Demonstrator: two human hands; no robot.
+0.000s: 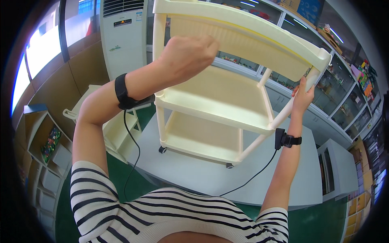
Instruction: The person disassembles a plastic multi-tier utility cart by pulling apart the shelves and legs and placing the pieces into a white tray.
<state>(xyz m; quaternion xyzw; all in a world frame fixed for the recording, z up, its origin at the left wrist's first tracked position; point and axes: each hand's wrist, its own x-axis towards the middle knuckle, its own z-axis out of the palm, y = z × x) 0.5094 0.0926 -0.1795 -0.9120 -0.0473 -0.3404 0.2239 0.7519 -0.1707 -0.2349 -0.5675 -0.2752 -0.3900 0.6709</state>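
A cream plastic trolley [227,108] with three tiers stands on a light grey table, its casters on the tabletop. My left hand [189,52] is a closed fist held over the front of the top tray [247,23]; nothing sticks out of it, and whether it touches the tray I cannot tell. On the right side, my right hand [303,96] wraps round the upright post [288,108] just below the top tray. Black straps with cables circle both wrists.
The grey table [279,170] reaches toward my body. A second cream cart [117,131] stands on the green floor at left, beside a white shelf unit [48,178]. Behind are a white air conditioner [125,52] and glass-fronted cabinets [279,97]. A grey cabinet [340,168] stands at right.
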